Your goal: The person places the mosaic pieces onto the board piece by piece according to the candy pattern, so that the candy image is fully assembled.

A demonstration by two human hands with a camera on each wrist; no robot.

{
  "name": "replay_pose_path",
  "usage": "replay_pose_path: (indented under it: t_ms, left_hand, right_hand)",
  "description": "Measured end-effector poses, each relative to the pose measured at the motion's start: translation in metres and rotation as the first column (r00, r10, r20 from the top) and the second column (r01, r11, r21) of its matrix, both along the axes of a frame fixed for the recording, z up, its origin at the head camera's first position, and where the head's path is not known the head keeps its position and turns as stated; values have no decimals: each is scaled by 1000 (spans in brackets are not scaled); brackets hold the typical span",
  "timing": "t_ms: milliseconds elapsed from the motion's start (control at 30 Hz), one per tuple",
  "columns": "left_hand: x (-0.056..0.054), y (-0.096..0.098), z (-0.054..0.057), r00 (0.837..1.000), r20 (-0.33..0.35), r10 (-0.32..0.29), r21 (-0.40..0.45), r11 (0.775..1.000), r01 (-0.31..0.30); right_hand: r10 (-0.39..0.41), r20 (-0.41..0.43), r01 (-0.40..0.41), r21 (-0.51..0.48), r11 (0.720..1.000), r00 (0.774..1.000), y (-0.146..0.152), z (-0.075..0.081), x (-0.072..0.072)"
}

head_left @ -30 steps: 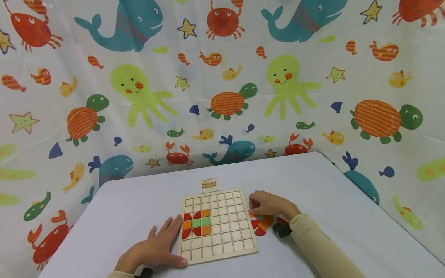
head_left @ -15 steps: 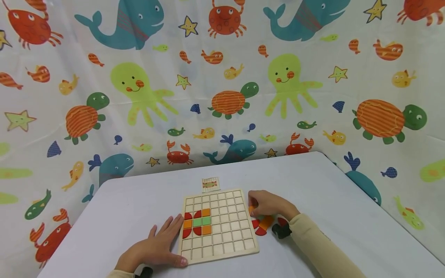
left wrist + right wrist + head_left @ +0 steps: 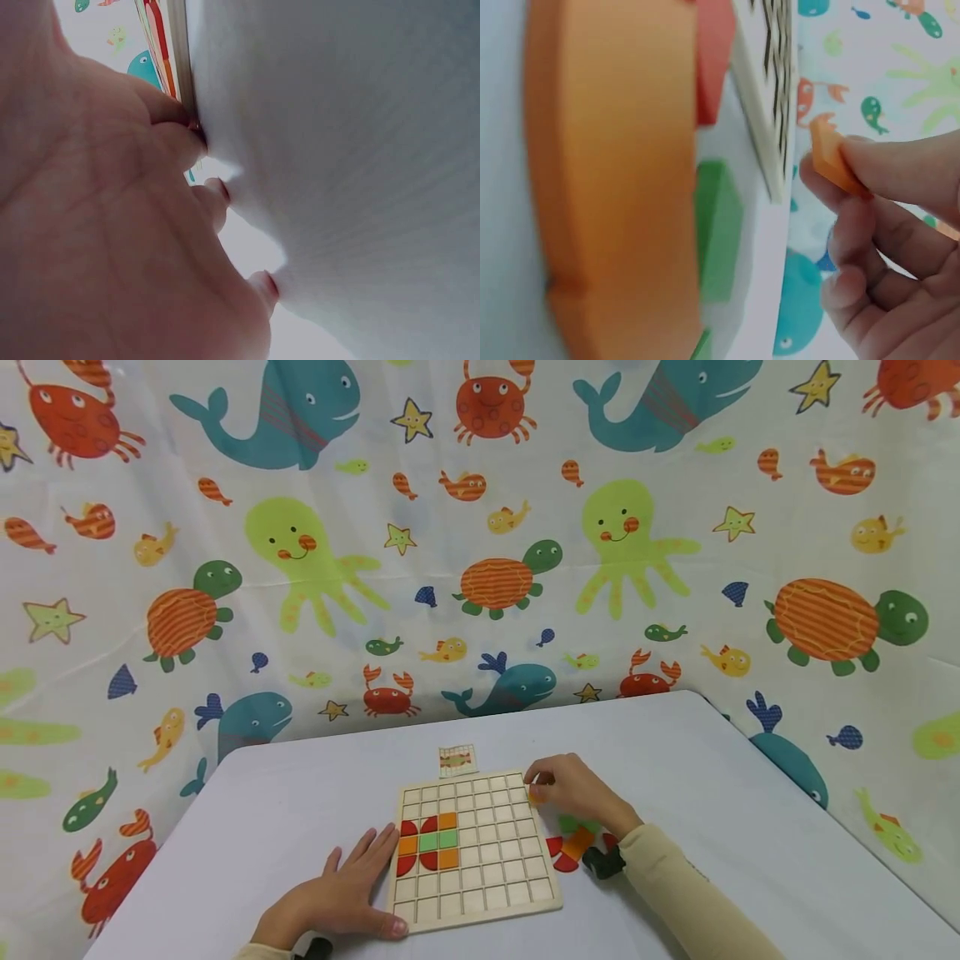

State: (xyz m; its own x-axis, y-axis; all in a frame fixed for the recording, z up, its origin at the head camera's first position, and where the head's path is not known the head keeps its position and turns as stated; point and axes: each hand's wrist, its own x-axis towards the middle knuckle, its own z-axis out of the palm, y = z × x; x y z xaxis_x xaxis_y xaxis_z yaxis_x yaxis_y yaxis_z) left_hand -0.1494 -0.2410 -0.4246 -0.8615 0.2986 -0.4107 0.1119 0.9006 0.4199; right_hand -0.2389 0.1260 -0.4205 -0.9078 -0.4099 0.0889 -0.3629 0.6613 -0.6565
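Note:
A wooden grid board (image 3: 498, 870) lies on the white table, with red, orange and green tiles set in its left cells. My left hand (image 3: 333, 891) lies with fingers extended along the board's left side, thumb at the near corner. In the left wrist view its fingertips (image 3: 217, 191) rest on the tabletop beside the board's edge. My right hand (image 3: 576, 789) is at the board's far right corner. Between thumb and index finger it pinches an orange tile (image 3: 827, 159), seen clear of the table in the right wrist view.
Loose tiles lie right of the board: orange (image 3: 577, 842), green (image 3: 576, 823) and red (image 3: 565, 863). A small pattern card (image 3: 457, 761) sits just beyond the board's far edge. Behind the table (image 3: 300, 793) hangs a sea-animal curtain (image 3: 420, 485).
The right hand has lifted away from the loose tiles with an orange tile and moved up toward the board's far right corner, uncovering green tiles. The left hand has stayed in place.

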Motion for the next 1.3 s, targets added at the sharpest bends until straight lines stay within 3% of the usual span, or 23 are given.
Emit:
replay_pose_path:
  t_ms: [233,633,1033,1300]
  left_hand:
    - [-1,-2,-3,1000,-3,-1,-1,1000,1]
    - [0,0,-1,1000,-7,8,-1,1000,-8]
    - [-1,2,0,1000,-4,3,-6,1000,-3]
    - [0,2,0,1000,0,13,-11,1000,-13]
  right_hand:
    - [14,-5,-15,-104,994,1000,-9,6,-1]
    - [62,78,-40,-261,965,995,-32,2,1]
    - [100,57,-84,-229,970,993,-53,1,3]
    - [139,32,-121,-323,939,990,-62,11,0]
